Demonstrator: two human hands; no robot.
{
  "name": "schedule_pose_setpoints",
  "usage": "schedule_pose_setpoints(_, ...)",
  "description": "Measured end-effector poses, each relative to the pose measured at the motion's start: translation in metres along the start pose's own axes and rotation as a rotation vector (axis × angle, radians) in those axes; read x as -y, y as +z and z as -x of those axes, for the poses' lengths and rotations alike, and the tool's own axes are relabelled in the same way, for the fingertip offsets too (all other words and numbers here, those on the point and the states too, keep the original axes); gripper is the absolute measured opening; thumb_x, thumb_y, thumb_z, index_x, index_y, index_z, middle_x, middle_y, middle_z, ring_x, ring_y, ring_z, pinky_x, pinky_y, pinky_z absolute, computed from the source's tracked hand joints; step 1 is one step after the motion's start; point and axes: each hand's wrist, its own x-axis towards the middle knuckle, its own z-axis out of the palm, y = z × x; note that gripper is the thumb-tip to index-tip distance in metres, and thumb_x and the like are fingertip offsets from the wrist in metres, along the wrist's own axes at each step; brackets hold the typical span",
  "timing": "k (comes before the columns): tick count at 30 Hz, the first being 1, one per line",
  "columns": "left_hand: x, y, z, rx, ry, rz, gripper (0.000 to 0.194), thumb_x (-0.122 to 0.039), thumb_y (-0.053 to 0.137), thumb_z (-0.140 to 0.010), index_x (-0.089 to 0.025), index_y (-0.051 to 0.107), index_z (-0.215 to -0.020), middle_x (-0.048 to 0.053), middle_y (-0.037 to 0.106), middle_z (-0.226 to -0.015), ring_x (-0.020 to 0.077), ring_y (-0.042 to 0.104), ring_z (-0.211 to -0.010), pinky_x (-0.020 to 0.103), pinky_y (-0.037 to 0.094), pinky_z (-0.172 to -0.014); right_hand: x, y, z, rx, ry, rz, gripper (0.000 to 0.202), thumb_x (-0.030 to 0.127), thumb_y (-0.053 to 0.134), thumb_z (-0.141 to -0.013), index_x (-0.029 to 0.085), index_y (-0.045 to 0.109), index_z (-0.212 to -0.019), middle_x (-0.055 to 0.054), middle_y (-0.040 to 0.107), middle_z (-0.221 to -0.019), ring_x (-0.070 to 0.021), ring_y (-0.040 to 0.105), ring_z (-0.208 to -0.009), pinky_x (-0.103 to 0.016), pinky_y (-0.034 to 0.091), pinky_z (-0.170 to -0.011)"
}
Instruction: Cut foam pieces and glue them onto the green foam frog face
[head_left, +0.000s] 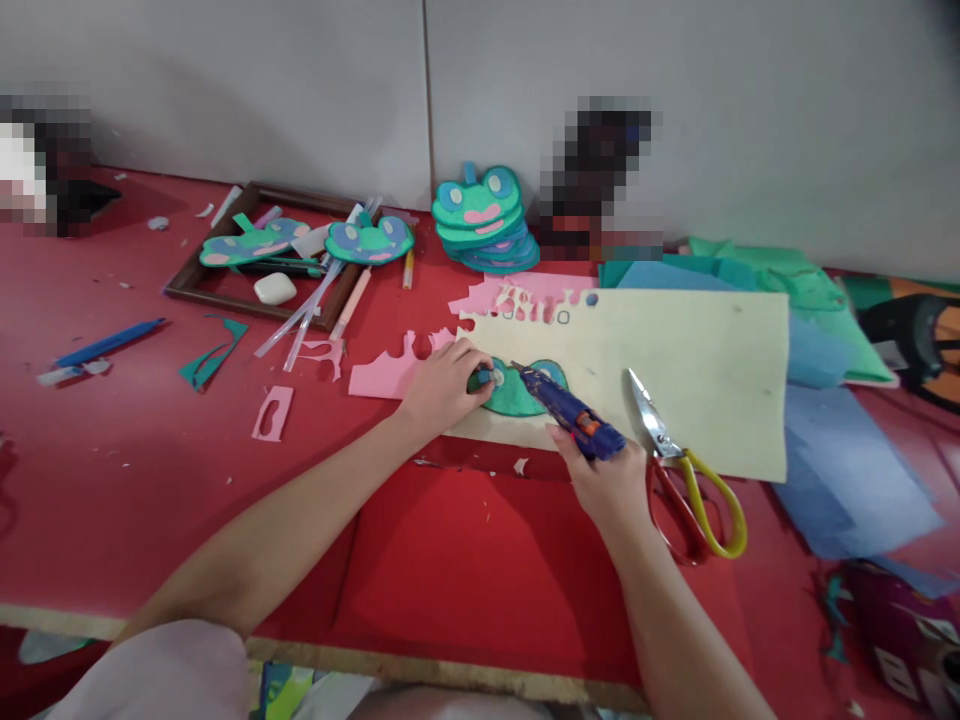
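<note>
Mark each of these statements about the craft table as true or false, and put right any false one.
1. The right hand holds a blue glue gun. True.
2. The left hand lies flat on the red table, away from any paper. False: its fingers press on the green frog cutout on the cream sheet.
3. The scissors have yellow handles. True.
4. The finished frog faces are stacked inside the wooden frame. False: that stack stands by the wall, right of the frame.

Red table [150, 480] carries cream sheet [697, 370], scissors [675, 460], frame [259, 255].
</note>
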Motion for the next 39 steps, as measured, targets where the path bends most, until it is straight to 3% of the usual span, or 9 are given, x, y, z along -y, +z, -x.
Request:
schedule_pose_setpoints(5, 0.002, 0.0, 0.0, 0.003, -0.026, 0.072, 0.012, -0.024, 0.059, -0.081, -0.02, 0.059, -0.093, 0.002, 0.06, -0.095, 0.016, 0.058, -0.089, 0.028, 0.049, -0.077, -0.011, 0.007, 0.003, 0.105, 0.167, -0.373, 0.036, 0.048, 0.057, -0.081, 0.019, 0.055, -0.061, -0.001, 0.056, -0.051, -0.0132, 0.051, -0.044, -0.026, 0.042, -0.046)
schedule_pose_setpoints(9, 0.006, 0.002, 0.0, 0.004, -0.042, 0.141, 0.011, -0.019, 0.056, -0.083, -0.02, 0.06, -0.093, 0.002, 0.059, -0.095, 0.0144, 0.057, -0.087, 0.027, 0.049, -0.078, -0.018, 0.012, 0.002, 0.169, 0.233, -0.484, 0.037, 0.05, 0.054, -0.084, 0.019, 0.054, -0.062, -0.001, 0.055, -0.05, -0.0133, 0.051, -0.044, -0.026, 0.042, -0.045)
schedule_pose_setpoints(20, 0.007, 0.005, -0.001, -0.012, -0.066, 0.178, 0.012, -0.016, 0.056, -0.082, -0.02, 0.061, -0.092, 0.002, 0.059, -0.094, 0.014, 0.056, -0.086, 0.028, 0.049, -0.077, -0.001, 0.004, -0.008, 0.191, 0.172, -0.118, 0.049, 0.06, 0.051, -0.08, 0.018, 0.052, -0.054, -0.002, 0.051, -0.045, -0.014, 0.049, -0.043, -0.027, 0.041, -0.049)
schedule_pose_setpoints(33, 0.005, 0.003, -0.001, -0.006, -0.073, 0.159, 0.013, -0.017, 0.056, -0.082, -0.019, 0.062, -0.092, 0.002, 0.06, -0.093, 0.0137, 0.057, -0.085, 0.026, 0.048, -0.075, -0.001, 0.006, -0.008, 0.205, 0.139, 0.0, 0.049, 0.06, 0.048, -0.08, 0.017, 0.059, -0.059, -0.006, 0.057, -0.048, -0.0186, 0.056, -0.045, -0.028, 0.04, -0.048)
schedule_pose_setpoints(39, 0.005, 0.003, -0.002, -0.002, -0.079, 0.157, 0.012, -0.017, 0.057, -0.081, -0.019, 0.062, -0.092, 0.002, 0.06, -0.092, 0.0144, 0.057, -0.085, 0.027, 0.048, -0.075, -0.002, 0.007, -0.008, 0.171, 0.053, 0.088, 0.055, 0.063, 0.045, -0.082, 0.017, 0.058, -0.055, -0.006, 0.054, -0.045, -0.0177, 0.053, -0.043, -0.027, 0.035, -0.045)
